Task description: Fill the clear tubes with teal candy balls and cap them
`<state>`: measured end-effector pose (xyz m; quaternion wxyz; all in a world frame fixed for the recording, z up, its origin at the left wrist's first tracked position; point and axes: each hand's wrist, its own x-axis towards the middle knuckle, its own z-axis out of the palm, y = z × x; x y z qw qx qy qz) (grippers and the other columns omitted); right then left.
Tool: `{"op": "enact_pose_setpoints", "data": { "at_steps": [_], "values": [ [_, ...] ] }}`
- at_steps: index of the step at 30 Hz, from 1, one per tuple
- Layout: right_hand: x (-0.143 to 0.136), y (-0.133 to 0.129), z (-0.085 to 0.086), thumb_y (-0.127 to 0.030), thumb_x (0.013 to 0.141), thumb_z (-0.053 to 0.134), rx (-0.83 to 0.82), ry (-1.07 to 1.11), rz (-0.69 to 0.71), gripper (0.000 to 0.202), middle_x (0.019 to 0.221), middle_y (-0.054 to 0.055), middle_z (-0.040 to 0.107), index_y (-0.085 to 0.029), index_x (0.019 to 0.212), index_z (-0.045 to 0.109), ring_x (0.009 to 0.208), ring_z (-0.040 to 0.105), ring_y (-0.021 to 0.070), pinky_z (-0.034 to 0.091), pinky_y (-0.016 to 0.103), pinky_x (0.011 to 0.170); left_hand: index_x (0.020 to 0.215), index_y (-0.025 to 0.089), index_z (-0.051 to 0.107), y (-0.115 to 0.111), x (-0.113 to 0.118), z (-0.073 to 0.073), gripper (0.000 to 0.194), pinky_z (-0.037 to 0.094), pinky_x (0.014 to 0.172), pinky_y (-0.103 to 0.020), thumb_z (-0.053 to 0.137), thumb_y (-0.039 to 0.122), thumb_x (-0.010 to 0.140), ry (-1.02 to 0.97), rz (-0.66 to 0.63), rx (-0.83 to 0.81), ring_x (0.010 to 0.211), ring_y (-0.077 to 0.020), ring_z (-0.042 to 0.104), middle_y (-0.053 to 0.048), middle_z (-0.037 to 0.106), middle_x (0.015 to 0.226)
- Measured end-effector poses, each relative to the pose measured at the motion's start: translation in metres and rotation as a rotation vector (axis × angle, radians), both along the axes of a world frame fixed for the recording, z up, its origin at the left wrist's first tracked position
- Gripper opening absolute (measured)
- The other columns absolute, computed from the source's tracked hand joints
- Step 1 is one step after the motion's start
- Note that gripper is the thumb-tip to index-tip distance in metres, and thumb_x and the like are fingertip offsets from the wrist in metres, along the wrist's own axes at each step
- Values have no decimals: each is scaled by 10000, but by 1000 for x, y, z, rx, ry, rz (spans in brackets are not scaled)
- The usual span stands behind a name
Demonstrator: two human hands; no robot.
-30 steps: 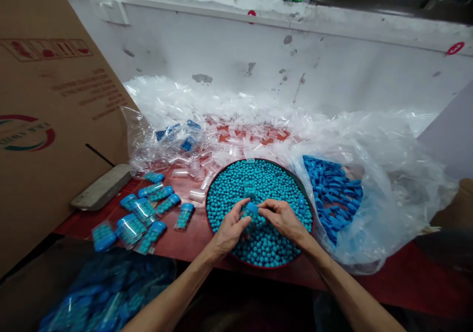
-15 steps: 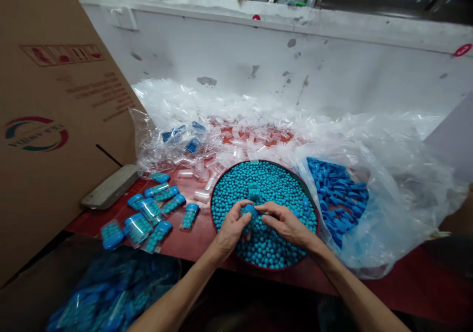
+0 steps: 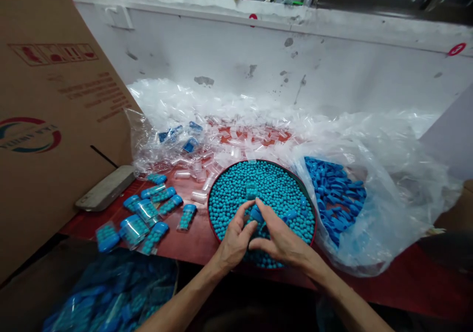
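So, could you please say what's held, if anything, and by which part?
The left hand appears to hold a blue-capped container, but it is partly hidden, so the grip's place cannot be told.

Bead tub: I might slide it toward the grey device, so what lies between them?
In the head view: several blue-capped bead containers, then, nearer the tub, some clear plastic tubes.

Looks like a small packing workshop, judging by a round, red-rimmed tray (image 3: 301, 183) full of tiny turquoise balls (image 3: 232, 189) on a red desk (image 3: 197, 248). Also shows loose clear plastic tubes (image 3: 199, 196) in heaps, blue plastic pieces (image 3: 336, 199) inside a milky plastic bag (image 3: 384, 233), and ball-filled clear containers with blue caps (image 3: 187, 217) at left, near a tall printed brown cardboard carton (image 3: 44, 93) and before a scuffed white wall (image 3: 229, 51).
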<state>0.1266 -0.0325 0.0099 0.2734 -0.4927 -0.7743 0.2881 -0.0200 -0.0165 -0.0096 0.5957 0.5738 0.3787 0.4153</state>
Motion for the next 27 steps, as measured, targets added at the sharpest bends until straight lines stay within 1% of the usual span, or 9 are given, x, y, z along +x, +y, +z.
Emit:
{"op": "enact_pose_setpoints", "data": {
  "at_steps": [2, 3, 6, 9, 13, 16, 19, 23, 27],
  "values": [
    [-4, -4, -4, -362, 664, 639, 20, -70, -5, 922, 1281, 179, 354, -149, 1361, 74, 1151, 389, 278, 382, 422, 899, 1215, 181, 367, -2, 0, 3, 464, 293, 971, -313, 478, 249, 769, -14, -7, -19, 1120, -189, 412, -58, 450, 1243],
    [-6, -6, -6, -349, 653, 650, 26, -97, -10, 945, 1250, 186, 373, -146, 1361, 58, 1112, 425, 284, 405, 419, 867, 1210, 175, 374, -2, 0, 5, 468, 288, 974, -309, 485, 248, 762, -20, -10, -33, 1127, -191, 405, -58, 453, 1241],
    [-10, -8, -10, -335, 671, 630, 37, -150, -15, 896, 1154, 176, 431, -144, 1354, 82, 983, 511, 279, 452, 400, 770, 1175, 167, 407, -3, 0, 6, 442, 333, 928, -301, 493, 252, 750, -27, -17, -77, 1045, -187, 463, -53, 529, 1137],
    [-15, -9, -11, -356, 684, 591, 123, -167, -65, 811, 1104, 177, 453, -112, 1326, 158, 933, 531, 280, 465, 391, 722, 1082, 175, 468, -3, 1, 5, 345, 368, 857, -275, 499, 249, 746, -4, 25, -62, 916, -161, 502, -26, 570, 989],
    [-24, -9, -15, -354, 669, 567, 268, -169, -175, 713, 1022, 168, 484, -91, 1258, 263, 918, 534, 284, 469, 392, 708, 1016, 185, 481, -3, 3, 3, 278, 396, 701, -227, 495, 273, 752, -18, 51, -94, 728, -118, 493, 5, 550, 811],
    [-31, -12, -21, -345, 658, 561, 293, -169, -169, 683, 958, 131, 503, -117, 1235, 276, 849, 557, 262, 479, 381, 676, 973, 184, 487, -6, 1, 3, 250, 385, 642, -206, 508, 283, 744, 11, 69, -124, 648, -98, 465, 26, 519, 725],
    [-38, -18, -24, -348, 669, 560, 254, -148, -180, 705, 987, 130, 501, -134, 1257, 236, 818, 569, 247, 489, 357, 640, 928, 193, 500, -12, -6, 6, 199, 380, 642, -202, 495, 294, 757, 84, 70, -103, 647, -96, 455, 37, 501, 702],
    [-38, -21, -17, -393, 710, 560, 115, -245, -71, 746, 1152, 139, 441, -199, 1318, 174, 846, 573, 235, 492, 345, 644, 957, 206, 493, -11, -31, 12, 225, 385, 613, -201, 483, 326, 767, 196, 92, -54, 638, -97, 445, 34, 495, 721],
    [-20, -5, -13, -354, 807, 458, 109, -328, -133, 468, 1071, 104, 520, -198, 1239, 365, 937, 546, 223, 463, 329, 744, 1090, 220, 409, 8, -82, 7, 367, 365, 471, -189, 464, 381, 766, 294, 232, -75, 513, -83, 416, 42, 470, 678]
  ]
}}
